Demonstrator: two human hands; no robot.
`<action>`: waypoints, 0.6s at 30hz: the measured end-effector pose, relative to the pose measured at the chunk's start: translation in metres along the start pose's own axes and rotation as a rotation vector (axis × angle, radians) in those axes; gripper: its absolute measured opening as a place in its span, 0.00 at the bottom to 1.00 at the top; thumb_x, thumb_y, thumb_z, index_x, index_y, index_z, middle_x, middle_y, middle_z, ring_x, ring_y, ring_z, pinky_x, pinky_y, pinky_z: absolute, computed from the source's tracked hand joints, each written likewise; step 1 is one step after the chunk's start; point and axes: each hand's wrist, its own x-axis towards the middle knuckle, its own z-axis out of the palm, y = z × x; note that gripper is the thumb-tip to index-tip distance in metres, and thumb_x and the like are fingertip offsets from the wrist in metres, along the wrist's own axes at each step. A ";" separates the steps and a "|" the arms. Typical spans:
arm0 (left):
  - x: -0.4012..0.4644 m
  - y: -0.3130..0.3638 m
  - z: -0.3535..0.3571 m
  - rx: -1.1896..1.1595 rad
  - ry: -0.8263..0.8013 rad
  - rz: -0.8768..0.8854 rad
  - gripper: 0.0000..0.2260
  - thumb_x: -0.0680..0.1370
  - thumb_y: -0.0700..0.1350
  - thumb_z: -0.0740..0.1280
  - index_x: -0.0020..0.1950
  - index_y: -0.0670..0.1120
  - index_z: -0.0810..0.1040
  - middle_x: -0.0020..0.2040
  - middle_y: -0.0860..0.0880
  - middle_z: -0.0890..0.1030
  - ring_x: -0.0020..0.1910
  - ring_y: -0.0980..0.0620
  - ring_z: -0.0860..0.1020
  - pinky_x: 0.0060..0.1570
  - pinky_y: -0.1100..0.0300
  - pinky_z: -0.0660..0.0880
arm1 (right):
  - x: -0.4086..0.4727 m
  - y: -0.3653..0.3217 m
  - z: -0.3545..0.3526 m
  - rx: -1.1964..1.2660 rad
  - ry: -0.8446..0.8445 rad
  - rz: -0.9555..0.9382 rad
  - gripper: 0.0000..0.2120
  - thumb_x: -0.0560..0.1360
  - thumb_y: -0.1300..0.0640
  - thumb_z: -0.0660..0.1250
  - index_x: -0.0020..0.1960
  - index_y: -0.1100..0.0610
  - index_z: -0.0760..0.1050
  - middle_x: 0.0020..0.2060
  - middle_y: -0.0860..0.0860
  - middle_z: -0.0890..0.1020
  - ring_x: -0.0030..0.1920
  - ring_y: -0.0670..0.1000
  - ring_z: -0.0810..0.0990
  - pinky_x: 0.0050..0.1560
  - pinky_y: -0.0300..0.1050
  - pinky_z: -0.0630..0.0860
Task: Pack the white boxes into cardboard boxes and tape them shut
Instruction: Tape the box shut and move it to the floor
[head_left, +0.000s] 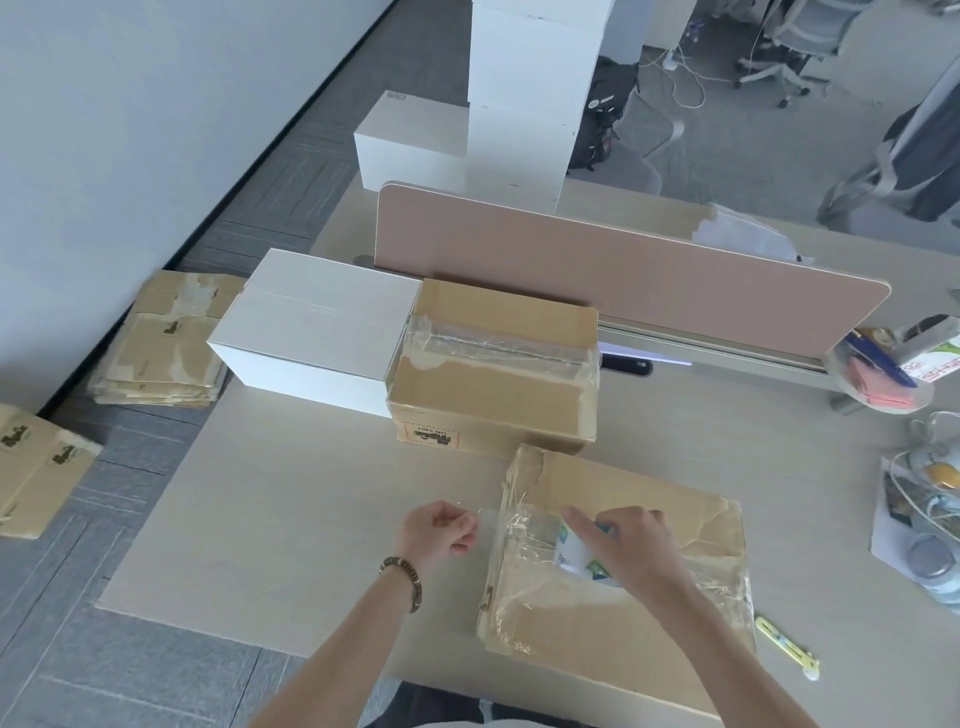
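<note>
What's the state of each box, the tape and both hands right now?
near carton: closed, loose clear tape on top
far carton: taped shut
white box: closed, beside far carton
tape roll: on near carton, held
left hand: pinches tape end
right hand: grips tape roll
flat cartons: folded, stacked on floor

A: Where is the nearest cardboard box (639, 566)?
B: Flat on the worktop's near edge, closed, crumpled clear tape (519, 545) over its left end; a tape roll (579, 558) rests on top.
A: And the others?
B: A taped cardboard box (493, 374) lies behind; a white box (311, 327) touches its left side; more white boxes (524, 93) stack beyond.
</note>
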 end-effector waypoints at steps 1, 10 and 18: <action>0.001 -0.002 0.001 -0.004 0.002 -0.013 0.08 0.76 0.33 0.71 0.51 0.28 0.78 0.38 0.40 0.83 0.32 0.50 0.82 0.37 0.60 0.82 | 0.001 0.000 0.001 -0.030 -0.008 0.002 0.32 0.74 0.36 0.66 0.24 0.57 0.61 0.21 0.49 0.59 0.27 0.49 0.59 0.28 0.41 0.59; 0.017 -0.019 0.025 0.113 -0.037 -0.079 0.05 0.77 0.40 0.73 0.42 0.42 0.80 0.36 0.48 0.81 0.35 0.53 0.78 0.33 0.61 0.76 | 0.008 0.001 0.005 -0.073 -0.014 0.028 0.31 0.74 0.37 0.66 0.25 0.57 0.62 0.21 0.49 0.61 0.27 0.50 0.62 0.29 0.44 0.61; 0.013 -0.033 0.033 0.165 0.034 -0.264 0.18 0.74 0.52 0.75 0.57 0.45 0.75 0.54 0.43 0.80 0.38 0.52 0.75 0.34 0.60 0.75 | 0.012 0.004 0.008 -0.062 -0.036 0.038 0.32 0.73 0.35 0.66 0.26 0.56 0.57 0.21 0.49 0.57 0.27 0.50 0.59 0.29 0.45 0.58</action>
